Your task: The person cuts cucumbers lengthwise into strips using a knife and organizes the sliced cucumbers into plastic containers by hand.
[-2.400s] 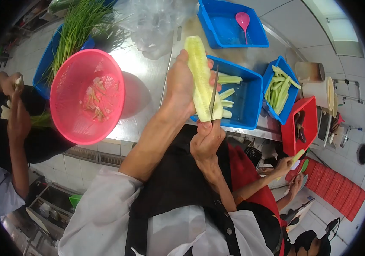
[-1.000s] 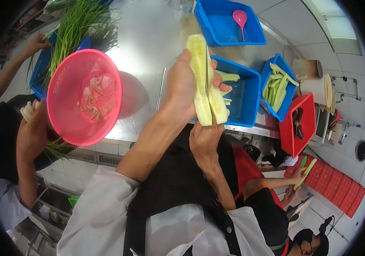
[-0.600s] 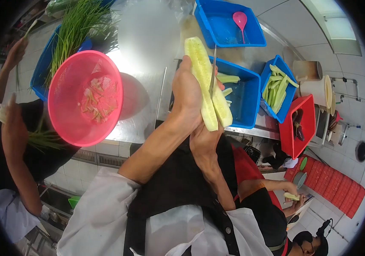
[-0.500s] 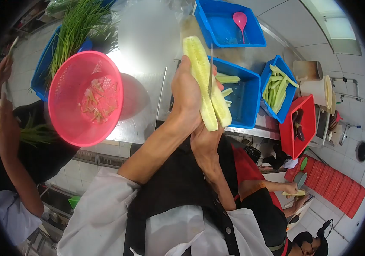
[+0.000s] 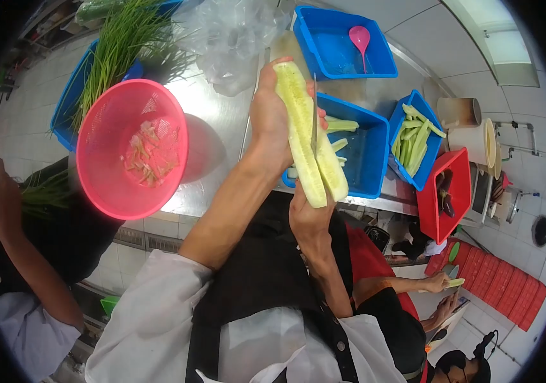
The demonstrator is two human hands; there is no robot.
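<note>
My left hand point(image 5: 269, 118) is closed round a halved cucumber point(image 5: 298, 121), its seeded, pale cut face turned up. A lengthwise cut parts the cucumber into two strips towards its near end. Edge-on in that cut stands a thin knife blade point(image 5: 315, 118), pointing away from me. Beneath the near end, my right hand point(image 5: 310, 214) is closed, apparently round the knife's handle, which is hidden along with most of its fingers. Below and beyond the cucumber lies a blue tub point(image 5: 370, 156) with several cut cucumber pieces point(image 5: 342, 125).
A pink strainer point(image 5: 180, 153) with scraps stands left, by green stalks point(image 5: 110, 54). Clear plastic bags point(image 5: 231, 45) lie beyond. Rightward are a blue tray point(image 5: 314, 41) with a pink spoon point(image 5: 359, 39), cucumber strips point(image 5: 416, 143) and a red bin point(image 5: 458, 210). Co-workers stand on both sides.
The hands and cucumber sit slightly lower in view, with the knife still in the cut. At left, a co-worker's raised hand has dropped. The plastic bags now show clearly.
</note>
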